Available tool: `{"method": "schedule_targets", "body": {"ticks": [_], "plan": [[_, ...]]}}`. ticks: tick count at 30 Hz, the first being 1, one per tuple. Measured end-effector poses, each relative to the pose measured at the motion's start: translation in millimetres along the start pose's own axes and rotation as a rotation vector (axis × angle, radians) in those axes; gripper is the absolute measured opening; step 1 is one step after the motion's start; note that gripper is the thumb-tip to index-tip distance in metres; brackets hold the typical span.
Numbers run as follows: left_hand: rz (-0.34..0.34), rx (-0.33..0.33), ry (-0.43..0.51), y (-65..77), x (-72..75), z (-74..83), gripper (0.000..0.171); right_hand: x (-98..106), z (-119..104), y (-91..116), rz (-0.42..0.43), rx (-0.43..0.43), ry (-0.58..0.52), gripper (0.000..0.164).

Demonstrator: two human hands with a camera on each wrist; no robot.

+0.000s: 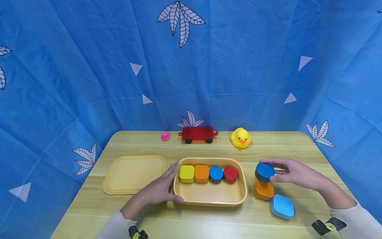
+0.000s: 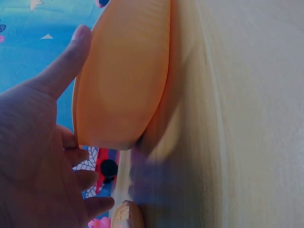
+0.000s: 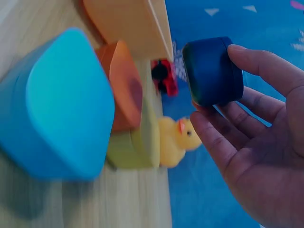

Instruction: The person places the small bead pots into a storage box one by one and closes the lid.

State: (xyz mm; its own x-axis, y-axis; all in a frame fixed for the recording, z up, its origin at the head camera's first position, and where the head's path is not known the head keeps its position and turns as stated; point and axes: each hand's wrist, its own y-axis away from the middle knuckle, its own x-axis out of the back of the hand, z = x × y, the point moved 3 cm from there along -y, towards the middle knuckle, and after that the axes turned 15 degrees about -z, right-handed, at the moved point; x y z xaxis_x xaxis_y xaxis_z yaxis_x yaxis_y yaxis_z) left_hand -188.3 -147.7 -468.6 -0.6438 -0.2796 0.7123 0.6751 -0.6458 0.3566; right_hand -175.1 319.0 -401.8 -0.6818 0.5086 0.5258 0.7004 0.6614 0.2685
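Note:
My left hand [image 1: 159, 189] rests against the left end of a tan plastic box [image 1: 209, 198], thumb at its near rim and fingers along its end. Inside, along the far wall, sit a yellow block [image 1: 186, 174], an orange block [image 1: 201, 174], a round blue block [image 1: 216, 174] and a round red block [image 1: 230, 174]. With fingers and thumb, my right hand [image 1: 293, 174] pinches a round dark blue block [image 3: 213, 71], raised above the table. Below it stand another orange block [image 1: 264, 192], a light blue block [image 1: 282, 207] and a yellow-green block [image 3: 137, 147], hidden in the head view.
A tan lid [image 1: 135, 174] lies flat left of the box. Along the table's far edge stand a small pink duck [image 1: 165, 136], a red toy wagon [image 1: 198, 133] and a yellow duck [image 1: 240, 138]. A blue patterned cloth [image 1: 191, 76] hangs behind the table.

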Motion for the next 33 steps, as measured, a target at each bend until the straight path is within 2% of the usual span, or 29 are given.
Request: {"method": "schedule_targets", "body": {"ticks": [12,25,33], "plan": [[-0.002,0.006,0.006,-0.7,-0.1,-0.2,0.134,-19,-30,-49,-0.053,0.063,-0.002,0.062],[-0.005,0.004,0.007,-1.8,-1.1,-0.9,0.134,-56,-54,-102,-0.162,0.147,-0.045,0.059],[-0.004,0.001,0.01,-2.4,-1.3,-2.2,0.132,-76,-64,-130,-0.176,0.174,-0.024,0.058]]}}
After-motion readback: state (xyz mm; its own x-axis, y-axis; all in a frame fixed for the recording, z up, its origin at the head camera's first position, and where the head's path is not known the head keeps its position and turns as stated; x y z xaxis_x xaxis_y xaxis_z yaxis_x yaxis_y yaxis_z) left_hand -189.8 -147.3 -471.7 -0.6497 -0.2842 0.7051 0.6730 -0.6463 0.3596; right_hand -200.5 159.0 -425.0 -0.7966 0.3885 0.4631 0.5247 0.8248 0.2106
